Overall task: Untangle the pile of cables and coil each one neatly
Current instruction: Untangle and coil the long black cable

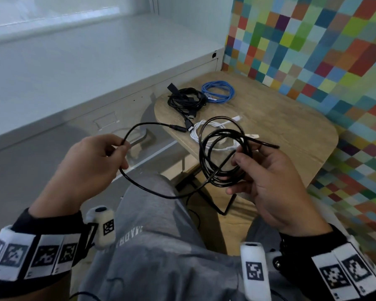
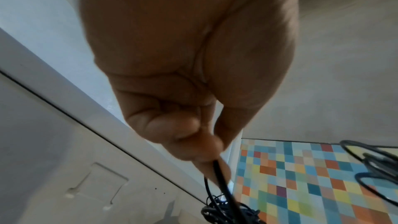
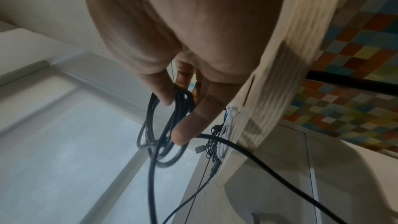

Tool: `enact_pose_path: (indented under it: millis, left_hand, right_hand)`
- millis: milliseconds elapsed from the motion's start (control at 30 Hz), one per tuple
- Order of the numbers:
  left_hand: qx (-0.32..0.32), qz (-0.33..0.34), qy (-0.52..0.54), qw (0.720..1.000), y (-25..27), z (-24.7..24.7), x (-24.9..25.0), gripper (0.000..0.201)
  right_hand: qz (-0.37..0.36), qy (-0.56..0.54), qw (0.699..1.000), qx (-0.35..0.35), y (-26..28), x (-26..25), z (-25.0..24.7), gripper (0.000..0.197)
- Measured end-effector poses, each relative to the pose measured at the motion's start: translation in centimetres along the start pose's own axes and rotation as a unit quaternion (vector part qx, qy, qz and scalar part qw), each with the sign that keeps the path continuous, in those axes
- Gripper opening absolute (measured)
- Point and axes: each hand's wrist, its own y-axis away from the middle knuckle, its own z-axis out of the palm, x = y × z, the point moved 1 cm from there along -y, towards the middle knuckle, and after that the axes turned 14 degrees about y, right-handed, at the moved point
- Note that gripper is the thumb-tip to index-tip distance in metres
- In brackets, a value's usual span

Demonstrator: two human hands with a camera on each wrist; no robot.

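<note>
While the right hand holds several loops of a thin black cable in curled fingers above the lap, the left hand pinches its free length between thumb and fingertips. Beyond, on the wooden worktop, lie a white cable, a black cable bundle and a coiled blue cable.
</note>
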Motion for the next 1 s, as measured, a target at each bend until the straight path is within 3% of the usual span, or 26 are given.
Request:
enact_pose_path:
  millis: [100,167,233,300,367,467,533,700,867,1000]
  left_hand:
    - [-0.003,0.013,-0.078,0.997,0.6,-0.4,1.0,0.006]
    - [0.014,0.035,-0.09,0.995,1.0,-0.9,1.7,0.014]
    - [0.013,0.07,-0.01,0.997,1.9,-1.1,2.7,0.024]
    - [-0.06,0.104,0.152,0.981,3.0,-0.5,4.3,0.039]
    - [-0.154,0.11,0.205,0.96,3.9,1.0,5.2,0.051]
    - [-0.197,0.142,0.08,0.967,3.8,3.1,4.9,0.036]
    - [-0.212,0.146,0.07,0.964,3.6,3.5,4.5,0.017]
    - [-0.217,0.142,0.137,0.956,3.5,3.8,4.4,0.018]
    - [-0.146,0.138,0.213,0.956,3.0,4.3,4.1,0.024]
    - [-0.128,0.143,0.223,0.956,3.0,4.9,3.8,0.018]
  right_hand:
    - [-0.028,0.044,0.998,-0.028,0.4,0.1,0.6,0.015]
    - [-0.047,0.078,0.995,-0.049,0.7,0.1,1.1,0.016]
    - [-0.059,0.099,0.991,-0.071,1.0,0.2,1.7,0.016]
    - [-0.068,0.099,0.987,-0.103,1.2,0.4,2.2,0.015]
    - [-0.078,0.095,0.984,-0.13,1.3,0.6,2.5,0.015]
    - [-0.069,0.044,0.987,-0.136,1.3,0.8,2.4,0.02]
    - [-0.063,0.029,0.99,-0.12,1.0,0.8,2.1,0.018]
    - [-0.043,0.013,0.997,-0.066,0.5,0.8,1.6,0.02]
    - [-0.071,0.064,0.995,-0.021,0.7,0.9,2.3,0.023]
    - [-0.04,0.019,0.998,-0.04,0.7,1.2,2.8,0.018]
